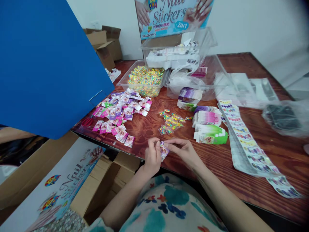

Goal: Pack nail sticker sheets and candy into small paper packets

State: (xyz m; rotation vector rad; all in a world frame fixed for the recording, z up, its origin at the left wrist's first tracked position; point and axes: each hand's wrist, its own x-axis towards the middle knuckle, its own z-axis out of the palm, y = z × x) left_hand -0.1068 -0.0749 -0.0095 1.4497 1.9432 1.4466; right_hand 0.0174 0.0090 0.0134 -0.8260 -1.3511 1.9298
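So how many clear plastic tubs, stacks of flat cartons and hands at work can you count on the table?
Clear plastic tubs: 3, one of candy, one stacked on top, one beneath it.
Stacks of flat cartons: 4, purple, violet, pink, green.
Hands: 2, left hand and right hand, both pinching a small packet.
Total: 9.

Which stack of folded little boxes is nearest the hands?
The green-and-white stack, right of the right hand. The pink stack and purple stack lie farther back on the table.
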